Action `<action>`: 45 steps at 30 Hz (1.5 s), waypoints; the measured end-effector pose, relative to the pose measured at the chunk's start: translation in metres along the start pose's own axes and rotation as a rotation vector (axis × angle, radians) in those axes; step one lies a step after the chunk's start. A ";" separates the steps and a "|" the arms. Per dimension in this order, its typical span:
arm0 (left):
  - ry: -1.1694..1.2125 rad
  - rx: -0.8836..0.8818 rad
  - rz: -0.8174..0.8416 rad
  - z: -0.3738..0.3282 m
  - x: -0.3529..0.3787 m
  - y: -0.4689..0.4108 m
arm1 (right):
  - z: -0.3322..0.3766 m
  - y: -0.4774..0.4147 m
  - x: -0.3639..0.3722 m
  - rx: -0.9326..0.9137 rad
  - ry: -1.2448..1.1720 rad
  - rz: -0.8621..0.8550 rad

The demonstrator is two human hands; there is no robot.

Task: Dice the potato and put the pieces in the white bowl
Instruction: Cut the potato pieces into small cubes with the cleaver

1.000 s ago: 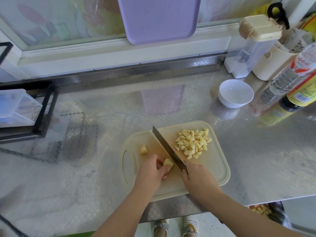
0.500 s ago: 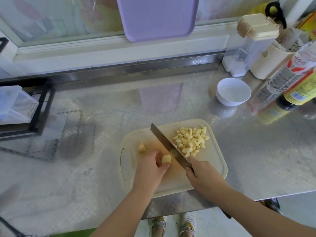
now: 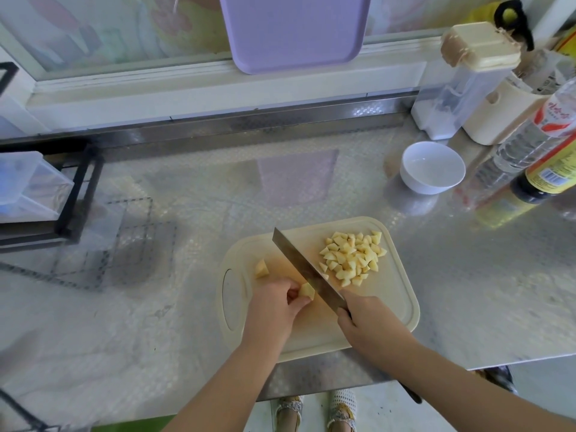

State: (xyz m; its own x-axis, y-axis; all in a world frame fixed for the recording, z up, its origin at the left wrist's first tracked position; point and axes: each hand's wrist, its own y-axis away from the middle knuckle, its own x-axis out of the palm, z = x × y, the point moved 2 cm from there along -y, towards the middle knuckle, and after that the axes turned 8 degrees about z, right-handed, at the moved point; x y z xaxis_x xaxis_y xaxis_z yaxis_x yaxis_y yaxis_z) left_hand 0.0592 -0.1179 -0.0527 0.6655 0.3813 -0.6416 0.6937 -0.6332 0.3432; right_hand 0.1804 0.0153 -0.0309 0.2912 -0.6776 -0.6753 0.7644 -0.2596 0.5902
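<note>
Cream plastic cutting board (image 3: 389,307) lies on the steel bench (image 3: 467,275). On it the left grip (image 3: 274,310) pinches a potato chunk (image 3: 307,290), while the right grip (image 3: 371,325) is wrapped round the handle of a knife (image 3: 305,269), whose blade is just beside the chunk. Diced pieces (image 3: 352,260) are heaped on the board's far right, and the white bowl (image 3: 405,173) stands well apart beyond them.

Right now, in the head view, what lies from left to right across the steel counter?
From the left: black metal rack → lone pale potato chunk → heap of yellow diced potato → round white bowl → dark sauce bottle with yellow label.
</note>
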 end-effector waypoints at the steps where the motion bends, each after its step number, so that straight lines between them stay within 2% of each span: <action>1: -0.009 0.007 0.000 0.000 0.000 0.000 | 0.000 -0.001 -0.001 -0.003 0.011 0.006; 11: -0.062 0.039 -0.001 0.003 0.001 0.000 | 0.007 -0.006 0.004 0.015 0.044 0.036; 17: -0.112 -0.002 0.012 -0.003 0.003 0.004 | 0.005 -0.007 0.001 0.115 -0.103 -0.075; 20: -0.185 -0.011 0.039 -0.005 -0.002 0.007 | 0.000 -0.006 -0.003 0.094 -0.071 -0.030; 25: -0.168 0.232 0.286 -0.004 -0.013 0.000 | -0.005 0.001 -0.006 0.083 -0.080 -0.034; 27: -0.205 0.276 0.313 -0.005 -0.016 -0.005 | -0.008 0.001 -0.008 0.103 -0.101 -0.041; 32: -0.185 0.188 0.218 -0.008 -0.013 -0.003 | -0.006 0.000 -0.013 0.113 -0.117 -0.048; 38: 0.026 -0.085 -0.029 -0.010 -0.002 0.008 | 0.004 0.005 -0.009 0.077 -0.102 -0.051; 41: 0.036 -0.124 -0.123 -0.011 0.001 0.007 | 0.009 0.008 -0.004 0.045 -0.059 -0.037; 45: 0.085 -0.139 -0.139 -0.011 0.002 0.008 | 0.014 0.012 0.005 0.008 -0.032 -0.037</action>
State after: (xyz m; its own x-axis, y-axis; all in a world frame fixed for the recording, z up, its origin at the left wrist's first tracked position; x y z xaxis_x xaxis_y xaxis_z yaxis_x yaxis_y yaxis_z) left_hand 0.0690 -0.1141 -0.0436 0.5774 0.5180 -0.6311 0.8080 -0.4734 0.3506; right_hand 0.1830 -0.0005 -0.0207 0.2441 -0.6889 -0.6826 0.7697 -0.2906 0.5685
